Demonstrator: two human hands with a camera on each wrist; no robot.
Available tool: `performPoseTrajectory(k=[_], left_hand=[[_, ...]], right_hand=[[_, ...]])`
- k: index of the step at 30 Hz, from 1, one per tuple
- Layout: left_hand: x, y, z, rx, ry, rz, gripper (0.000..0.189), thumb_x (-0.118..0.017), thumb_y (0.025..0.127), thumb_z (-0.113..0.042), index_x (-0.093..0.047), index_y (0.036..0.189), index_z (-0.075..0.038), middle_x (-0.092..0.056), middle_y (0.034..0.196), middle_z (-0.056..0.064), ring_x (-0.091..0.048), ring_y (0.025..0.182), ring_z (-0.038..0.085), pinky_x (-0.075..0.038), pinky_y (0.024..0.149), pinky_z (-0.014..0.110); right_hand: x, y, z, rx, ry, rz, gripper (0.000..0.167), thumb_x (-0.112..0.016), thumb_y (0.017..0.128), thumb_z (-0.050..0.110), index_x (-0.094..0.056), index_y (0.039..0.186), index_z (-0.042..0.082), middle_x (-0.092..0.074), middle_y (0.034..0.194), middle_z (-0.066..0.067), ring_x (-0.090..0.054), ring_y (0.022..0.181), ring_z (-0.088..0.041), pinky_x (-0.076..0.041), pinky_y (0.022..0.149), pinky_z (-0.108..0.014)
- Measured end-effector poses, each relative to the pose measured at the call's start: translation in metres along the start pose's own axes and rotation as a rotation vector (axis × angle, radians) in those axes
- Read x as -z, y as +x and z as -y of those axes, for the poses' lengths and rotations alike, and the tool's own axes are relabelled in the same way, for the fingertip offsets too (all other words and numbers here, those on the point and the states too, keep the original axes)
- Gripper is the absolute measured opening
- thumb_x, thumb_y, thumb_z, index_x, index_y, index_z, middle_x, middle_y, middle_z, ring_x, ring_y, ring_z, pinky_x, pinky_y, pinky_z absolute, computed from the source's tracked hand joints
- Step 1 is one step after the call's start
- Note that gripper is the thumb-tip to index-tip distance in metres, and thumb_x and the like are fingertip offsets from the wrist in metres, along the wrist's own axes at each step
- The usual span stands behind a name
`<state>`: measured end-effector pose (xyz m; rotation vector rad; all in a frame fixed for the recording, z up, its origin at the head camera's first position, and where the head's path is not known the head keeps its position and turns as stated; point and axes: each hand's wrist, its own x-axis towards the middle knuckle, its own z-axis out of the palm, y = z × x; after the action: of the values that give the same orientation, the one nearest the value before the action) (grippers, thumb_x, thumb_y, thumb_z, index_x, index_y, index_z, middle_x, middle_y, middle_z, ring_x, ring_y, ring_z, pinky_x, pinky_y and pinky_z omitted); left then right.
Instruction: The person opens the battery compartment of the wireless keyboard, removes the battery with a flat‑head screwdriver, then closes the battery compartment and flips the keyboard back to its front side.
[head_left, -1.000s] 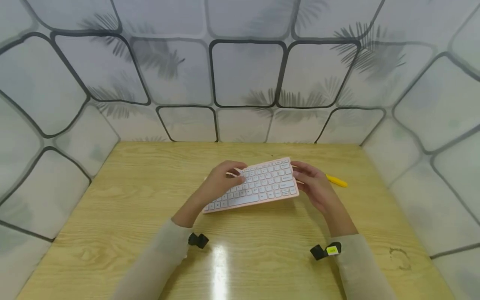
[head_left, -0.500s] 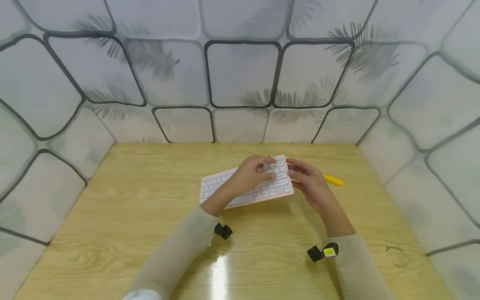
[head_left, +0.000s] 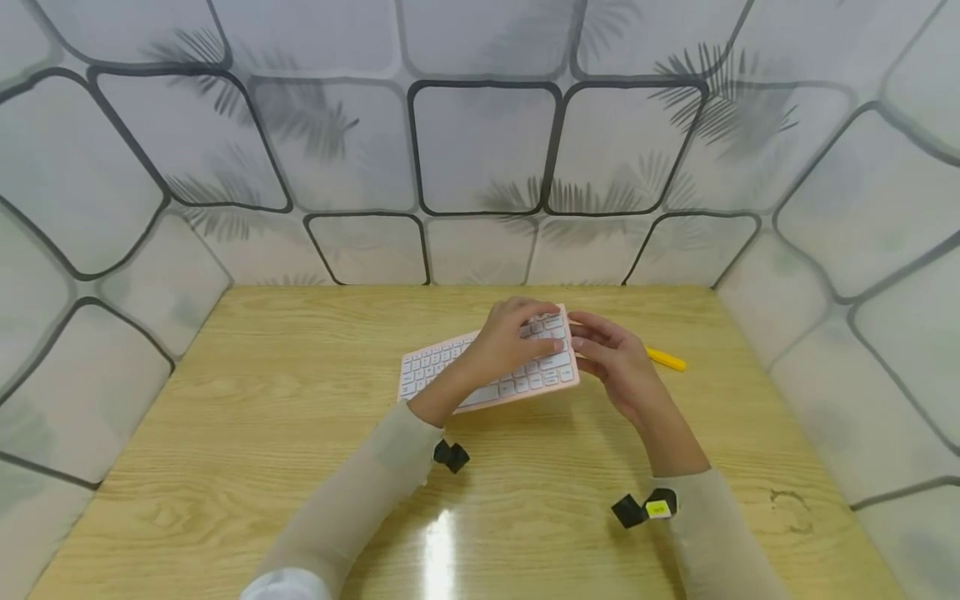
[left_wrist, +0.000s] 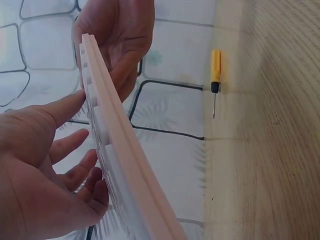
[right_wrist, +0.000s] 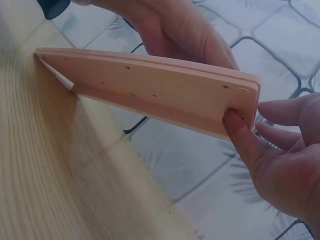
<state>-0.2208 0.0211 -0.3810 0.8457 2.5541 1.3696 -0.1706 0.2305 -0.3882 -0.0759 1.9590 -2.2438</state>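
Patterned walls ring a wood-grain table, and I see the pink-and-white keyboard tilted, left end down on the wood, right end raised! Right hand, fingers clamped on that raised end, one digit against the underside. Left hand, fingers apart, touches the keys. Just right, a yellow screwdriver lies on the table.

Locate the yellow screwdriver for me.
In the head view, the yellow screwdriver lies on the wooden table, just right of the right hand, which partly hides it.
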Motion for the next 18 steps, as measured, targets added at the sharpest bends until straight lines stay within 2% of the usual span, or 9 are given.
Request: performPoseTrajectory(k=[4, 9, 18], left_hand=[[0.003, -0.001, -0.002, -0.004, 0.008, 0.000, 0.050, -0.071, 0.093, -0.045, -0.060, 0.139, -0.028, -0.047, 0.146, 0.000, -0.038, 0.132, 0.024, -0.042, 0.104, 0.047], [0.008, -0.004, -0.008, -0.014, -0.035, 0.006, 0.051, -0.071, 0.093, -0.043, -0.060, 0.140, -0.027, -0.047, 0.146, 0.002, -0.039, 0.132, 0.023, -0.043, 0.106, 0.045], [0.026, -0.011, -0.017, -0.039, -0.083, 0.018, 0.050, -0.068, 0.097, -0.040, -0.056, 0.144, -0.029, -0.044, 0.149, 0.001, -0.045, 0.130, 0.021, -0.044, 0.107, 0.043]], right_hand=[[-0.004, -0.004, 0.005, 0.034, -0.029, 0.009, 0.049, -0.060, 0.102, 0.010, -0.045, 0.146, -0.004, -0.064, 0.121, 0.003, -0.065, 0.108, -0.009, -0.056, 0.092, -0.028], [-0.010, -0.010, 0.014, 0.074, -0.053, 0.017, 0.051, -0.059, 0.101, 0.008, -0.043, 0.146, -0.008, -0.064, 0.122, 0.003, -0.064, 0.110, -0.009, -0.056, 0.092, -0.026], [-0.021, -0.016, 0.036, 0.110, -0.204, 0.056, 0.056, -0.063, 0.099, 0.010, -0.044, 0.151, 0.001, -0.056, 0.140, -0.012, -0.060, 0.121, -0.010, -0.051, 0.099, -0.023]])
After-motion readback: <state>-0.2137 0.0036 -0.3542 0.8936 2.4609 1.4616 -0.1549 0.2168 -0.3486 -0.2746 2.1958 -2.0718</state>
